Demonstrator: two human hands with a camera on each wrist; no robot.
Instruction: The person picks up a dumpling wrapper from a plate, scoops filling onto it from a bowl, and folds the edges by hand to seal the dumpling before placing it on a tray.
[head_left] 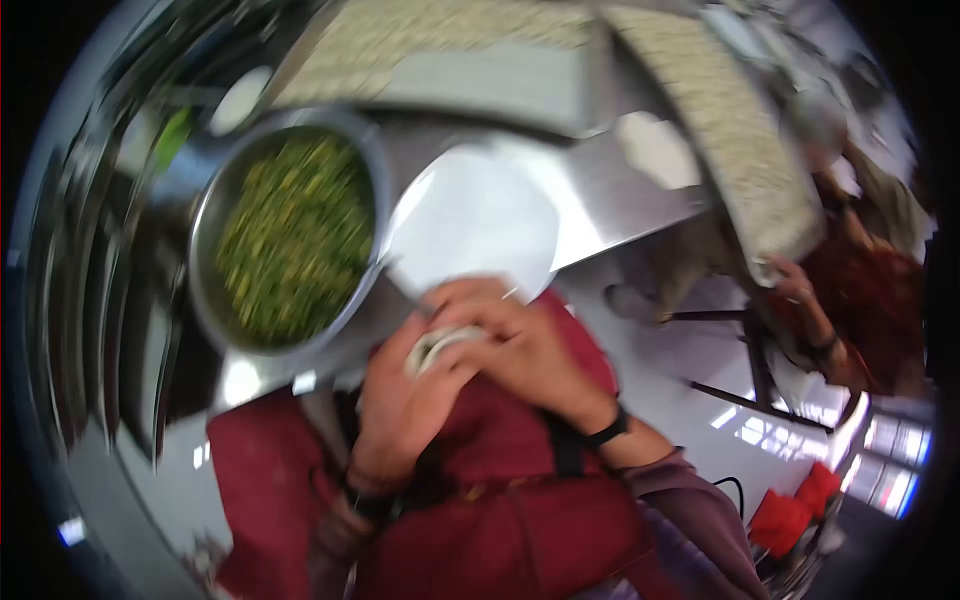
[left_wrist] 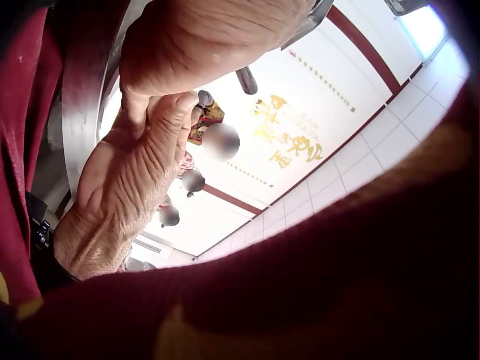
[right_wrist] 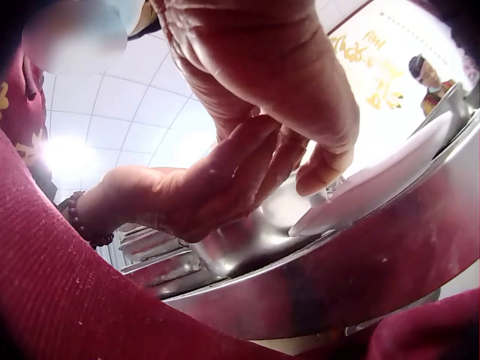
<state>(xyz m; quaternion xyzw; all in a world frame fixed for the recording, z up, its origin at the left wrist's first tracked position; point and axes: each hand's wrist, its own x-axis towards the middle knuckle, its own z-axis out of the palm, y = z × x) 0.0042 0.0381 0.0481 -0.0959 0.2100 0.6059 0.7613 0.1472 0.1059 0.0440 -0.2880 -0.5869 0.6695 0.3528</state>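
Observation:
Both hands meet in front of the chest around a small dumpling (head_left: 443, 346) of white dough. My left hand (head_left: 403, 398) cups it from one side, thumb at the dough. From the other side, my right hand (head_left: 535, 352) curls over the dumpling and pinches its edge. Fingers hide most of it, and in the wrist views it is covered. Just beyond the hands lies a round white plate (head_left: 475, 215). A steel basin (head_left: 380, 180) of chopped green filling (head_left: 295, 235) stands to the left. A short dark rod end (left_wrist: 246, 80) shows beside the left hand.
Trays of pale rows of pieces (head_left: 440, 40) (head_left: 715, 110) lie at the back and right. A flat white piece (head_left: 655, 150) rests on the steel table (head_left: 620, 215). Another person's hand (head_left: 795, 285) is at the right tray's end. Red items (head_left: 790, 515) sit lower right.

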